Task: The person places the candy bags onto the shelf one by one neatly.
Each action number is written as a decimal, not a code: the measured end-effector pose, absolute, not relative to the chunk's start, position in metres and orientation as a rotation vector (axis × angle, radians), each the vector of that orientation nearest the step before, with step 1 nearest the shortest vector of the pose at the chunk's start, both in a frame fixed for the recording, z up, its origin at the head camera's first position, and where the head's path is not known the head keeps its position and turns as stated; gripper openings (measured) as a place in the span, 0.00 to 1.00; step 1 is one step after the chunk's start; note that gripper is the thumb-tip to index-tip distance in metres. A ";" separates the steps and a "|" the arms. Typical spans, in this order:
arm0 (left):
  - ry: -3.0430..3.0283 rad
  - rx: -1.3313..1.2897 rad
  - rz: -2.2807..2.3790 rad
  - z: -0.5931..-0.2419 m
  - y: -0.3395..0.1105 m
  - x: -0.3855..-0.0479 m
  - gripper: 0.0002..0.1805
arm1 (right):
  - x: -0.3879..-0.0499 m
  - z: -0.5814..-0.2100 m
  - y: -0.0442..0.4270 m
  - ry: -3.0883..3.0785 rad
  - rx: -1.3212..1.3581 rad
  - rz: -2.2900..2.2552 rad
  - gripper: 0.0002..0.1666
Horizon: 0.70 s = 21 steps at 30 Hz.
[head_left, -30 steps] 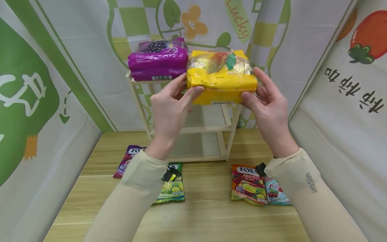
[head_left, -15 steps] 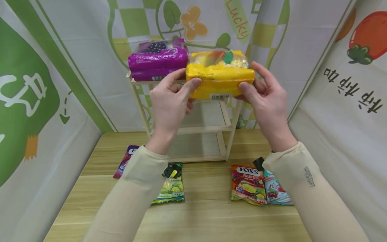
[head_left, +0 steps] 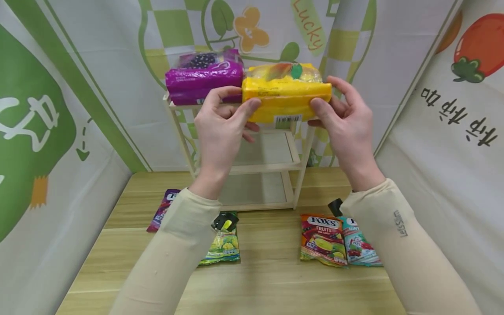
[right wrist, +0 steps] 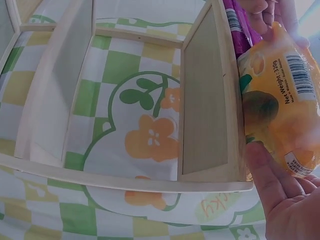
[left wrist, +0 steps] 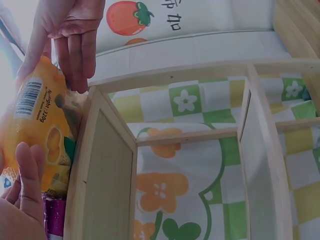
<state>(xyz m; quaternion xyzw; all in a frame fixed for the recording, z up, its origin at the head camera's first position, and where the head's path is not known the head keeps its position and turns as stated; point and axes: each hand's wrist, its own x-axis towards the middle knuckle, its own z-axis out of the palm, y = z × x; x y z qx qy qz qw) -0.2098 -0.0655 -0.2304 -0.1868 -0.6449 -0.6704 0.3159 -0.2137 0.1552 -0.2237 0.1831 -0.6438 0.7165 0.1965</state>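
Observation:
A plump yellow packet (head_left: 287, 103) with a mango picture sits at the right of the wooden rack's top (head_left: 271, 167). My left hand (head_left: 220, 131) holds its left end, thumb on the front. The right hand (head_left: 348, 127) grips the other end, thumb also in front. Touching or nearly touching its left side is a purple packet (head_left: 202, 81) with dark berries on it. In the left wrist view the yellow packet (left wrist: 50, 115) shows its barcode and lies against the rack's top board. The right wrist view shows it there too, right-hand fingers (right wrist: 265, 175) at one end.
Flat FOX'S candy bags lie on the wooden table: a purple one (head_left: 162, 212) and a green one (head_left: 226, 245) left, partly behind my left sleeve, a red-orange one (head_left: 323, 240) and a teal one (head_left: 360, 245) right. Printed cloth walls (head_left: 429, 144) enclose the table.
The yellow packet has tilted back and settled slightly lower and left beside the purple packet; its barcode now faces me. Both hands stay on it, and the right has shifted up slightly.

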 end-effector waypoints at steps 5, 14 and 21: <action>-1.686 -0.496 -1.820 -0.228 -0.065 -0.210 0.21 | -0.216 -0.221 0.155 -1.790 0.514 2.006 0.32; -1.704 -0.509 -1.832 -0.228 -0.066 -0.212 0.18 | -0.222 -0.216 0.153 -1.841 0.467 2.011 0.33; -1.760 -0.421 -1.786 -0.226 -0.065 -0.213 0.18 | -0.226 -0.213 0.152 -1.911 0.409 1.887 0.32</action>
